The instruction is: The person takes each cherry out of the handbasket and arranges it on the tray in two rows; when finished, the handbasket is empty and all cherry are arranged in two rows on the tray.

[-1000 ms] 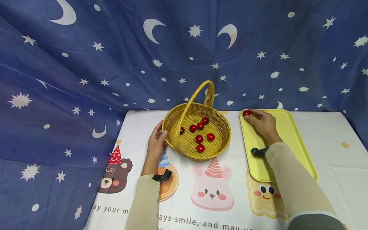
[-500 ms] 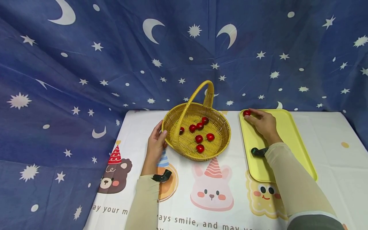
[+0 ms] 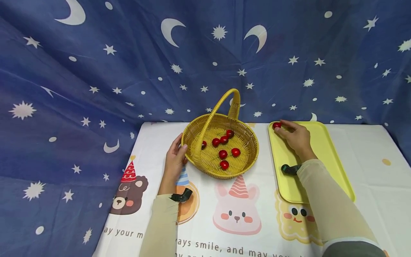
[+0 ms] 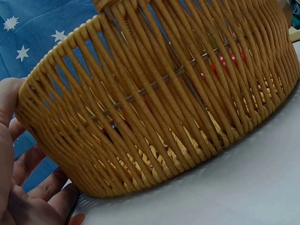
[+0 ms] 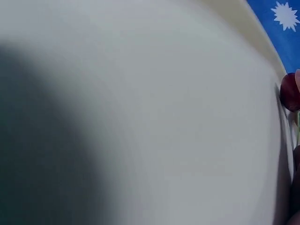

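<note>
My left hand [image 3: 174,160] holds the left side of a yellow wicker basket [image 3: 189,132], thumb at the rim and the other fingers along the outer wall. In the left wrist view the woven wall [image 4: 140,108] fills most of the picture, with bits of red showing through its gaps. Several dark red cherries [image 3: 223,154] lie scattered on the basket's floor. Over at the far left corner of a yellow tray [image 3: 321,153], my right hand [image 3: 295,139] pinches a cherry [image 3: 277,125] between thumb and fingers. That cherry [image 5: 290,93] and its green stem show at the right wrist view's edge.
The basket's tall arched handle [image 3: 236,100] rises above its rim. A white tablecloth [image 3: 257,200] with cartoon prints lies under everything. Close behind the basket and tray hangs a dark blue curtain [image 3: 192,53] with moons and stars.
</note>
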Motion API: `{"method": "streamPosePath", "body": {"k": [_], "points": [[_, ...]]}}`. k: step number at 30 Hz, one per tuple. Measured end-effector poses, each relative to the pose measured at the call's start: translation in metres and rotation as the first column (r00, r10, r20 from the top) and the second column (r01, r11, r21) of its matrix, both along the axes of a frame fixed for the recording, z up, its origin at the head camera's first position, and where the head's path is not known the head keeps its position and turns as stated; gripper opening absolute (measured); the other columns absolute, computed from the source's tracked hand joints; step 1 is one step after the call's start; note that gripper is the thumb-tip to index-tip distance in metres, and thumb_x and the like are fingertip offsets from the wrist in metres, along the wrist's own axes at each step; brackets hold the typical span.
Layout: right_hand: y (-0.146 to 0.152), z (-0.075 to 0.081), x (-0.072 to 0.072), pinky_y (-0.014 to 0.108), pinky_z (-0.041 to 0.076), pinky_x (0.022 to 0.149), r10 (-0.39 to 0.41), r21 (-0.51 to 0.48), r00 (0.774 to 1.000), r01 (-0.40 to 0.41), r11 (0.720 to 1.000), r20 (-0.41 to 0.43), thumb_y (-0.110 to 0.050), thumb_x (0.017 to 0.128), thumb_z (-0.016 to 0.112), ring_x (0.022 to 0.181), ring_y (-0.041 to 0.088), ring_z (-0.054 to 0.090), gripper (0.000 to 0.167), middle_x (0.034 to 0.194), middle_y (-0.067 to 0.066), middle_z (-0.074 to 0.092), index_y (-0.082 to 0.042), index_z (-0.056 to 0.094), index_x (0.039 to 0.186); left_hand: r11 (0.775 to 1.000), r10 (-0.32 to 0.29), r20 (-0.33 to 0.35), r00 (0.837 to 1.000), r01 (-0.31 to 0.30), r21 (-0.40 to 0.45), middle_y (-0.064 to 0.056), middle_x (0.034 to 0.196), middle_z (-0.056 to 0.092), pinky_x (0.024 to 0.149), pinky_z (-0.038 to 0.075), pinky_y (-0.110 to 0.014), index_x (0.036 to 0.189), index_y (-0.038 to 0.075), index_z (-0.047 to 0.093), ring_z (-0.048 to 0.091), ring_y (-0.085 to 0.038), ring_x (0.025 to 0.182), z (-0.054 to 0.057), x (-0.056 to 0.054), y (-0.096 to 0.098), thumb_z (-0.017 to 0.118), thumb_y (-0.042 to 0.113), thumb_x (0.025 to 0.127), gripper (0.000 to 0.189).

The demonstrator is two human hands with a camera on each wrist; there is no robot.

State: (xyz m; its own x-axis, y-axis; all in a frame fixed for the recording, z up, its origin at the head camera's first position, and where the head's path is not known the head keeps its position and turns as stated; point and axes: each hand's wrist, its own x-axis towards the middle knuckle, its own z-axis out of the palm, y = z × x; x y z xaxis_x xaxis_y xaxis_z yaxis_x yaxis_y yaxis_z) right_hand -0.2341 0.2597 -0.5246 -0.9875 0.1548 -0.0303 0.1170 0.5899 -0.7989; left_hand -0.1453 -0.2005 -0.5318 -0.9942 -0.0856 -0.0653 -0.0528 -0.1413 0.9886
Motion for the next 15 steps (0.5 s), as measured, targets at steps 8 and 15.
{"method": "streamPosePath", "body": {"k": [8,15], "points": [[0.001,0.007,0.003,0.05,0.036,0.118,-0.027,-0.109,0.999,0.032,0.994,0.046,-0.056,0.088,0.075,0.145,0.032,0.044,0.069,0.155,0.009,0.051,-0.018,0.06,0.144,1.0,0.01,-0.004,1.0,-0.01,0.003,0.01,0.156,0.047,0.057,0.042,-0.022,0.15,0.034,0.05,0.057,-0.015,0.111,-0.003,0.0,0.001,0.064,0.028,0.102,0.05],[0.0,0.02,0.006,0.056,0.036,0.116,-0.033,0.035,0.999,0.032,0.999,0.001,-0.059,0.091,0.069,0.141,0.039,0.047,0.065,0.149,0.015,0.057,-0.016,0.065,0.139,1.0,0.004,-0.026,1.0,-0.004,0.004,0.009,0.157,0.046,0.061,0.044,-0.021,0.151,0.032,0.049,0.056,-0.015,0.12,-0.001,0.0,0.002,0.063,0.027,0.103,0.051]]}}
